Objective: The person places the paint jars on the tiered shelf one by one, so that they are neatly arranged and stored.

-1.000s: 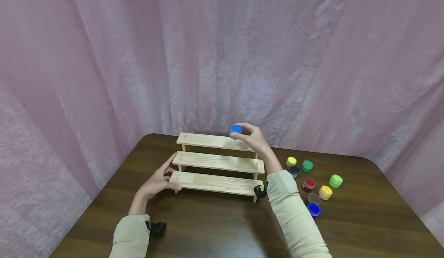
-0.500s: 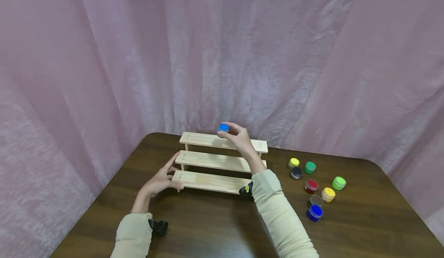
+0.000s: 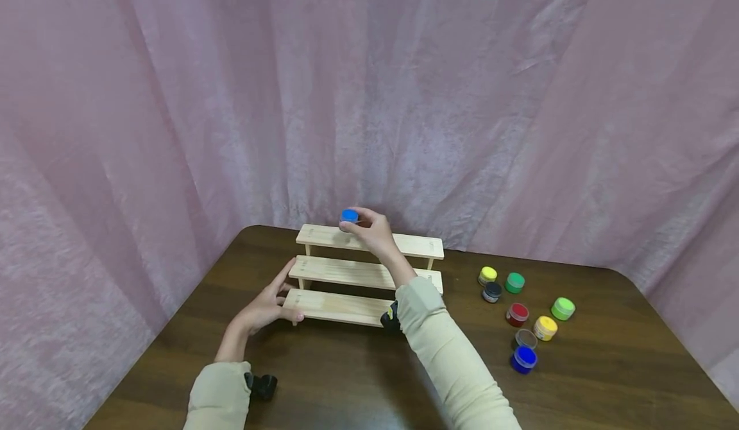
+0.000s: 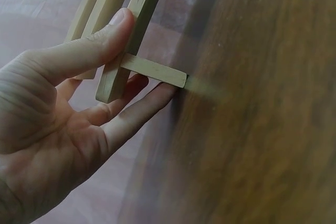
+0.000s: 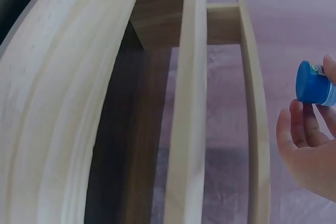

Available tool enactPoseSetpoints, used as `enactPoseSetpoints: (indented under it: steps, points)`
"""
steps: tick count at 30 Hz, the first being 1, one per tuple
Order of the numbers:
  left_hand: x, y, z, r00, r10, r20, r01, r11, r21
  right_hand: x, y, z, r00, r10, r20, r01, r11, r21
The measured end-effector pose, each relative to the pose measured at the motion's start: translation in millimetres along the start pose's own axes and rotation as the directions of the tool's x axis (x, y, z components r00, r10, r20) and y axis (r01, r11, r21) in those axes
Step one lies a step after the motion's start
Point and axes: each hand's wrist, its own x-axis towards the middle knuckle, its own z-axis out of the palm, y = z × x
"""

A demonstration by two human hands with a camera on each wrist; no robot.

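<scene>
Your background is a pink curtain (image 3: 369, 96), hanging behind the dark wooden table (image 3: 323, 385). On the table stands the three-tier wooden rack (image 3: 337, 306), its shelves rising toward the curtain.

Your two arms enter from the near side in pale sleeves (image 3: 456, 356); the right one crosses over the right end of the rack.

Your left hand (image 3: 262, 308) grips the left end of the rack. The thumb rests on the lowest shelf; the other fingers reach behind that shelf, one tip at or just beside a leg (image 4: 155, 71).

Your right hand (image 3: 374, 232) pinches the light blue jar (image 3: 349, 217) between thumb and fingers. The jar is at the top shelf, left of its middle; the right wrist view shows a gap between jar and board.

The remaining jars stand on the table, right of the rack: yellow jar (image 3: 487, 275), black jar (image 3: 492, 292), green jar (image 3: 514, 282), light green jar (image 3: 562, 309), red jar (image 3: 517, 315), amber jar (image 3: 545, 328), transparent jar (image 3: 526, 338) with contents you cannot identify and, just beside it, dark blue jar (image 3: 523, 359).
</scene>
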Motion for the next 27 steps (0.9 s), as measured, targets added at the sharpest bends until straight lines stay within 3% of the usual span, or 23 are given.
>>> enactPoseSetpoints:
  steps: [11, 18, 27]
  points:
    - [1.4, 5.1, 2.6, 1.000, -0.012, -0.005, 0.012, 1.000, 0.012, 8.4, 3.3, 24.1, 1.000, 0.010, 0.027, -0.008, 0.998, -0.067]
    - [-1.1, 1.8, 1.8, 1.000, -0.022, -0.013, 0.022, 1.000, 0.012, 10.7, 5.9, 39.0, 0.998, 0.063, 0.020, -0.062, 0.995, -0.084]
    - [-2.4, 1.7, -3.1, 1.000, -0.010, -0.011, 0.009, 1.000, -0.016, 14.3, 3.2, 49.0, 0.996, 0.074, 0.040, -0.064, 0.973, -0.220]
